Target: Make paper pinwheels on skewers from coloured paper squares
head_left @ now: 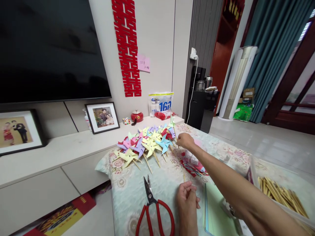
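Pinwheel pile sits at the far edge of the worktop, toward its far-left corner, butting against the low white cabinet. Paper heads in yellow, pink, purple, blue, red and pale green, overlapping. Wooden sticks mostly run from the heads back toward the near edge, slightly fanned, long axis roughly far-to-near.

Right hand is at the right side of the pile, fingers pinched shut at a stick; which pinwheel it grips can't be made out. Left hand rests near the near edge, loosely curled around a thin stick that points away toward the pile.

Red-handled scissors lie just left of the left hand, blades closed, tips pointing to the far edge. Green paper sheets lie stacked just right of that hand. Red paper scraps lie under the right forearm, mid-worktop. Tray of bare sticks at the right edge.

Worktop is covered with a pale floral cloth. On the cabinet: two framed photos, a small red pot, a white wipes pack. Large dark TV above, red paper-cut on the wall. Right side: tiled floor, white tower unit, teal curtains.
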The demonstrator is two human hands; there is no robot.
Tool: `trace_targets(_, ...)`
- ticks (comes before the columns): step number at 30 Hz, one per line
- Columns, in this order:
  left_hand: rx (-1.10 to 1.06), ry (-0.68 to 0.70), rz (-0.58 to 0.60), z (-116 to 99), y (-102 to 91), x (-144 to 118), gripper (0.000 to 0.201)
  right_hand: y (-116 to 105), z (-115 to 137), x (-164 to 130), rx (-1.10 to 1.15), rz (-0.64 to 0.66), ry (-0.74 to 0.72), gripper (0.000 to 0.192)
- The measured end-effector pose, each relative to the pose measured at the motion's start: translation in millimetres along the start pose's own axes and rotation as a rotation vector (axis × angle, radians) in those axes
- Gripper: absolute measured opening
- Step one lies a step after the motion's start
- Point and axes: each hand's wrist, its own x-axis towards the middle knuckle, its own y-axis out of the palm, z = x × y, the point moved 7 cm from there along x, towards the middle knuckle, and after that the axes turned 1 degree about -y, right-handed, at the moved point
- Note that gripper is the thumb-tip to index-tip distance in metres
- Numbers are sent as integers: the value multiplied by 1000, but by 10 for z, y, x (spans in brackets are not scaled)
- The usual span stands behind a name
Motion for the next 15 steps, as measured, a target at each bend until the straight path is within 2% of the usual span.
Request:
trace_targets(9,-18,-56,-17,63,28,47,38,196,-135,338,-147,117,144,32)
trace_targets(15,-27,-62,-63,131,34,50,35,235,-129,570,-178,139,145,32)
